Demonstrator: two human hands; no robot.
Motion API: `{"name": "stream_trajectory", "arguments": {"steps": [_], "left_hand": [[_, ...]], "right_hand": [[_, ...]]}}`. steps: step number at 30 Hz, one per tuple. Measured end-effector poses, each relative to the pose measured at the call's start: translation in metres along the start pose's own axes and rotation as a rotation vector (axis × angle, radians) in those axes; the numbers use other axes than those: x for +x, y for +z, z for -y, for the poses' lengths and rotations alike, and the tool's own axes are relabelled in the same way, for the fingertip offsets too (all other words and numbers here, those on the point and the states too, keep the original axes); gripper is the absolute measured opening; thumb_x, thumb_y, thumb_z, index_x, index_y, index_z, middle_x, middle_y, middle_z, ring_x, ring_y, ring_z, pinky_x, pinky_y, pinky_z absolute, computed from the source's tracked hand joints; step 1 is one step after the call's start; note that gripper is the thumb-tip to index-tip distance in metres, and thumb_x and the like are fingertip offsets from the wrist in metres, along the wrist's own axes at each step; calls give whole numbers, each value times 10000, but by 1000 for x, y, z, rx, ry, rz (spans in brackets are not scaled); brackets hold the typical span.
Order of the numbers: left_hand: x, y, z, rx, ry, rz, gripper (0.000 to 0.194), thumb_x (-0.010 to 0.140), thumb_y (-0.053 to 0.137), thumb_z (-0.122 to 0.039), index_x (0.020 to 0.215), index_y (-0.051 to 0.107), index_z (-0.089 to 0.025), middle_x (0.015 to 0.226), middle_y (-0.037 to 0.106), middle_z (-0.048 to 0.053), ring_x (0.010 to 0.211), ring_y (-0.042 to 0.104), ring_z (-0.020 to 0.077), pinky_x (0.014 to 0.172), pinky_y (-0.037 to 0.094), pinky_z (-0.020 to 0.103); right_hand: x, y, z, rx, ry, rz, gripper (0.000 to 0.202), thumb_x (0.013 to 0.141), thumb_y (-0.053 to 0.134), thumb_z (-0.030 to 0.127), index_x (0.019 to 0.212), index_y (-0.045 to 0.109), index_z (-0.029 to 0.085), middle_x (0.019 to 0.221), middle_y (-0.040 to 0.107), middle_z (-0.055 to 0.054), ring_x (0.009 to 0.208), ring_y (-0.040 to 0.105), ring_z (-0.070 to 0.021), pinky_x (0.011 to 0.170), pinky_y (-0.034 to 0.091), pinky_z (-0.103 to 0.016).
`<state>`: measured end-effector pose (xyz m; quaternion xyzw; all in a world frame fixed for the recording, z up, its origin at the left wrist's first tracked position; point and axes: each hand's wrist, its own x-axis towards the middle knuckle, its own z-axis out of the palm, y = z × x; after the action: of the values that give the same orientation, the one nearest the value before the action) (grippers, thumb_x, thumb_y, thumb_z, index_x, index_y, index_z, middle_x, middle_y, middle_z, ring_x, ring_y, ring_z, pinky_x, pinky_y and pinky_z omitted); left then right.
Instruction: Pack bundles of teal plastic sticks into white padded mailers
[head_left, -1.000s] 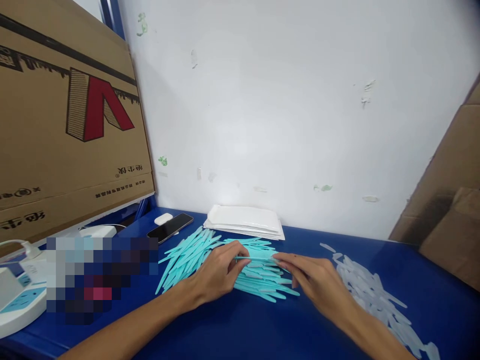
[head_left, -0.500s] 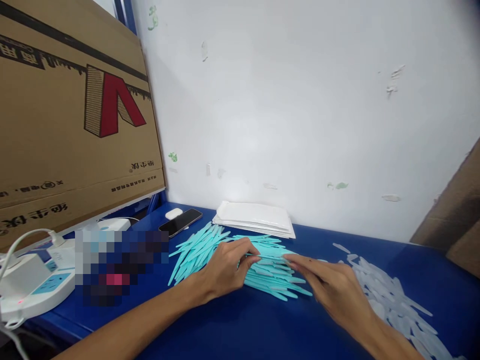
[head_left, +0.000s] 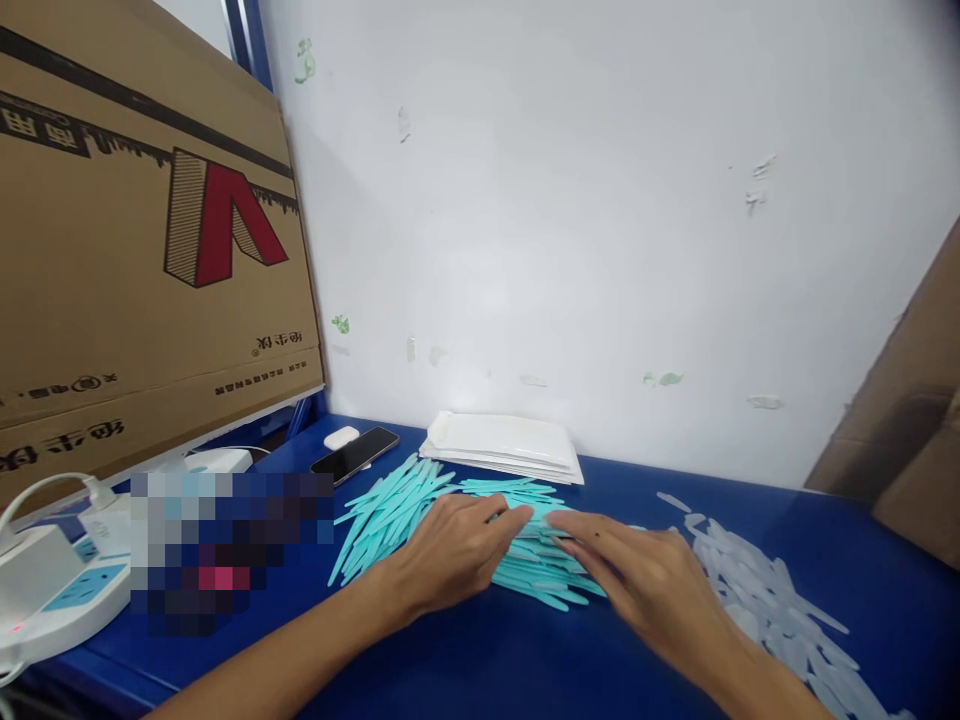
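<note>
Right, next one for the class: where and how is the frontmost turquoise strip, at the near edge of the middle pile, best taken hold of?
Probably pinch the strip by its right end, coming from the near right. It is long, slim and lies nearly flat; that end pokes out over the blue table, while the strip runs back toward the left hand.

Packet stack (head_left: 501, 440) on the table (head_left: 525, 675), wall (head_left: 525, 220) behind it, sticks (head_left: 394, 510) before it, phone (head_left: 355, 456) to its left, loose pieces (head_left: 739, 575) to its right
</note>
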<state>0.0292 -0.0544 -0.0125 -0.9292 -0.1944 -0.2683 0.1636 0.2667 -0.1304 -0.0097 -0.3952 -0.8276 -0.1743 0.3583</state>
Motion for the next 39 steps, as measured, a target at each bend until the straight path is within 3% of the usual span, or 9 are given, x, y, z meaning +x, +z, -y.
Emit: {"name": "stream_trajectory", "arguments": {"steps": [6,10,13,19,24,32,35,39], "left_hand": [[6,-12,27,246,-367,286,234,904,437,-39,994,632,-132,847,677,106,757,657,262,628,459,328],[1,-17,41,371,-578,326,275,825,435,24,917,648,-126,816,691,152,901,637,318,774,473,401],[-3,-21,45,438,-682,368,287,822,427,13,904,666,-125,784,690,152,901,629,312,789,466,398],[-4,-23,42,440,-801,497,288,848,442,-14,980,685,-94,990,675,188,940,635,297,761,472,358],[-2,-14,42,424,-723,435,300,900,414,-46,1056,669,-78,1026,650,202,986,602,322,796,477,404],[-8,18,47,129,-246,294,275,1019,401,-188,1180,624,-177,1160,601,140,1105,516,283,932,424,413],[-13,27,51,93,-216,315,290,997,428,-143,1224,602,-191,1167,603,122,1105,517,263,938,411,392],[-13,26,54,121,-225,377,396,932,419,-20,1229,606,-204,1147,611,106,1061,522,248,907,409,371]], "right_hand": [[0,-9,-9,-133,86,-30,256,1031,440,203,1130,675,180,1100,763,-79,801,753,-151,620,537,-203],[1,-10,-8,-97,113,-21,288,1031,415,219,1048,699,172,1056,761,-97,716,731,-137,572,515,-197],[2,-7,-5,-71,97,17,294,1030,410,211,1051,700,168,1061,750,-102,677,712,-125,590,518,-201],[0,-5,-6,-50,132,69,280,1028,420,219,1051,697,182,1063,733,-83,588,649,-98,523,463,-203],[1,-6,-7,-49,145,58,271,1023,435,216,1045,704,191,1053,741,-65,636,679,-108,534,473,-200],[1,-7,-5,-84,158,48,289,1022,424,233,1001,709,188,1028,753,-71,739,729,-149,647,536,-227],[2,-7,-6,-84,160,45,301,1026,413,244,988,707,190,1015,754,-77,726,725,-152,625,525,-225],[2,-6,-7,-81,172,60,294,1026,419,244,990,707,195,1008,751,-69,716,718,-150,600,505,-225]]}}
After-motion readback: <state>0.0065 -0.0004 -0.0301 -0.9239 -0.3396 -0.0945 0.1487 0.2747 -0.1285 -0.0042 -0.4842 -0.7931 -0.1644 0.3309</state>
